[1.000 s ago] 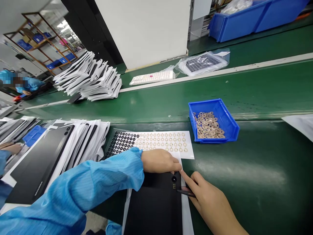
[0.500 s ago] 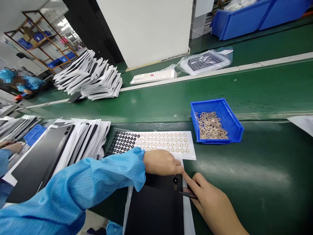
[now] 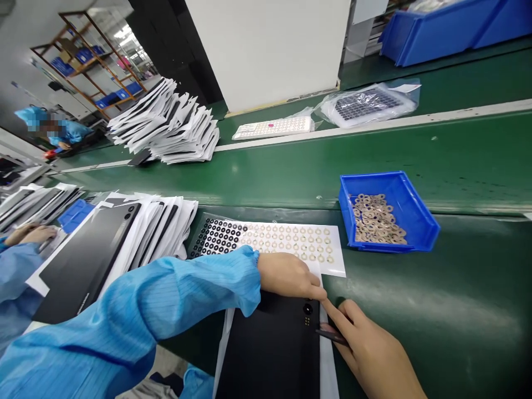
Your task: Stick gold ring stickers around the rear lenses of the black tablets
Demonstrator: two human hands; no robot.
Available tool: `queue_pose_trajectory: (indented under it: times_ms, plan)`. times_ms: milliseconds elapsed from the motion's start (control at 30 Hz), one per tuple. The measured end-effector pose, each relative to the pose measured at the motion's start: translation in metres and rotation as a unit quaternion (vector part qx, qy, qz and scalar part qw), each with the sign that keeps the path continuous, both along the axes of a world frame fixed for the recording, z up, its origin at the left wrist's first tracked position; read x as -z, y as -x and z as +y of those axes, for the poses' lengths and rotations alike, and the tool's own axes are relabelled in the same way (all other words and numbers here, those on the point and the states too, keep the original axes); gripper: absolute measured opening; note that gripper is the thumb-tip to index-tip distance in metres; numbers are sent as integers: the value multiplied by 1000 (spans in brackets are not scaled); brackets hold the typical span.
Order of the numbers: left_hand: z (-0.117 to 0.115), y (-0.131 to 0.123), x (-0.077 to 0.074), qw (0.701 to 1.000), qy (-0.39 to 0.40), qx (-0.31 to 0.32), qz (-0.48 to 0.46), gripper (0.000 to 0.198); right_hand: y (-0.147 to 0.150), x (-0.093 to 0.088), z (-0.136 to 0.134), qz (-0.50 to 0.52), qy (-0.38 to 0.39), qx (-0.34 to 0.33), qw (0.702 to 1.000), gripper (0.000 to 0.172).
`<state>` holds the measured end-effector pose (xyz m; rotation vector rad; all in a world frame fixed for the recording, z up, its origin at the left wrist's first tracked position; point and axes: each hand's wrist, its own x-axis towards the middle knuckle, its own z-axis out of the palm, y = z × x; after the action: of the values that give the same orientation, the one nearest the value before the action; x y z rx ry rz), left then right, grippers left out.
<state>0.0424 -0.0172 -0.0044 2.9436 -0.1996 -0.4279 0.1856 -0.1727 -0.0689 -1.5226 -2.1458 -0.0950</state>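
Observation:
A black back panel (image 3: 270,354), with a round camera ring and small gold contacts near its corner, lies on white paper in front of me. My left hand (image 3: 291,275), in a blue sleeve, is closed with curled fingers over the panel's top right corner; what its fingertips hold, if anything, is hidden. My right hand (image 3: 369,349) grips dark pointed tweezers (image 3: 331,334), their tip beside the camera ring at the panel's right edge. Its index finger reaches up to my left fingertips. Just beyond lies a sheet of ring stickers (image 3: 299,238), black rings at its left.
A blue bin (image 3: 415,221) of tan rings stands at the right. Left are stacked panels with paper (image 3: 166,227) and a co-worker's hands (image 3: 35,235). Behind, a tall paper-interleaved stack (image 3: 174,130) and bagged sheets (image 3: 369,105) lie on the green bench.
My view has swung slightly left, so everything appears shifted to the right. Both hands keep almost the same place at the panel's corner, with the tweezers still in my right hand.

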Motion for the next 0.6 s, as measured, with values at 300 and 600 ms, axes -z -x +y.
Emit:
queue_pose_trajectory:
  times_ms: [300,600]
  plan:
    - [5,-11,-15,991,79,-42,94,15,-1,2,1,-18,-13,-16,1000,39]
    - [-36,30,6,967,2,-245,-70,6,-11,6,-1,151,157,-82,972,41]
